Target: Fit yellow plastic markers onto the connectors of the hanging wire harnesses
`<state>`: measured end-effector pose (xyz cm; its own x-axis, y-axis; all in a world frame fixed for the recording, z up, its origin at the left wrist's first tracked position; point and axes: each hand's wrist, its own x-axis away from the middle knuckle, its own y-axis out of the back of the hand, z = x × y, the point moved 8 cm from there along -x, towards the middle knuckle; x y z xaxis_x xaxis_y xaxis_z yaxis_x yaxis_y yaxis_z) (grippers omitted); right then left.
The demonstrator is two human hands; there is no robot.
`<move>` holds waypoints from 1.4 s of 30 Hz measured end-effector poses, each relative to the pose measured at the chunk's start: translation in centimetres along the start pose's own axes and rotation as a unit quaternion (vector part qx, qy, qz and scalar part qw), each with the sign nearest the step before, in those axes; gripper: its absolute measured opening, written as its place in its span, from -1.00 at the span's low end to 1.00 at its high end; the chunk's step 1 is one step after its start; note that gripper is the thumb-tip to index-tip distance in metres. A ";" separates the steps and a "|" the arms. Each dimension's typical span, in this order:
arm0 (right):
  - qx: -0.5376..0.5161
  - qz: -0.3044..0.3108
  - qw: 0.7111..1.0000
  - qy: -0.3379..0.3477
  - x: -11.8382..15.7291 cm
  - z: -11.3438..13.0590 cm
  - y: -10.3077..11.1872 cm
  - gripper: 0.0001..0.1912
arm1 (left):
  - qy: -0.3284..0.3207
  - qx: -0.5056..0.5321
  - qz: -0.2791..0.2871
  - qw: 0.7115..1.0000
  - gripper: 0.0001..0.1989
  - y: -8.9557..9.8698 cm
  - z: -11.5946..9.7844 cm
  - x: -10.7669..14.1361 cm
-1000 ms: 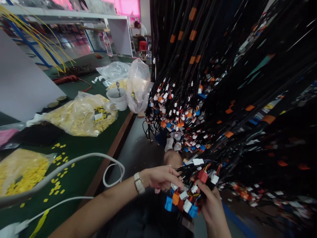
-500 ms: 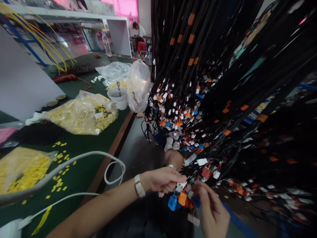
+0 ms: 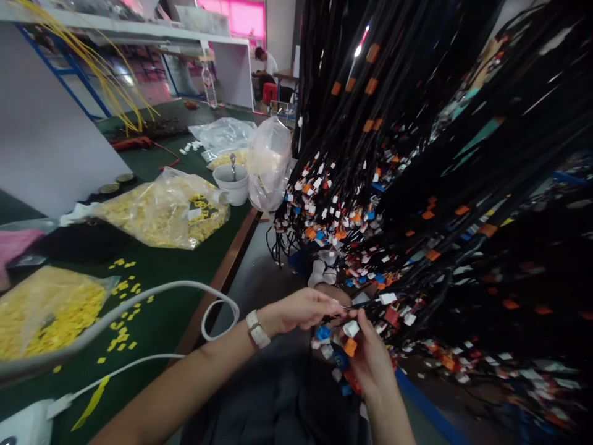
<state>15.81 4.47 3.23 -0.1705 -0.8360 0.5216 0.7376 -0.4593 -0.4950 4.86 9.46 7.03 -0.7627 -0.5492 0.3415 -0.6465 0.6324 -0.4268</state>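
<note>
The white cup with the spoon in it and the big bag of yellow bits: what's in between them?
Nothing: in the head view the white cup stands right against the bag of yellow pieces, its handle touching the plastic, on the green table.

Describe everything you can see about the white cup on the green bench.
The white cup stands upright on the green bench, near its wooden front edge. It looks like glazed ceramic, round and wide-mouthed, with a handle on its left side. A metal spoon stands in it, bowl end up. A clear plastic bag presses against its right side, and a bag of yellow pieces lies just left of it.
</note>
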 end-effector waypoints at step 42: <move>0.037 -0.033 0.999 0.021 -2.3 -1.8 2.1 -0.50 | 0.034 0.220 -0.027 0.975 -0.79 0.0 3.3 -1.2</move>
<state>16.59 4.87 -0.23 -0.2467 -0.8173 0.5208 0.7696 -0.4918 -0.4072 5.87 8.30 3.82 -0.7371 -0.5286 0.4210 -0.6264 0.3005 -0.7193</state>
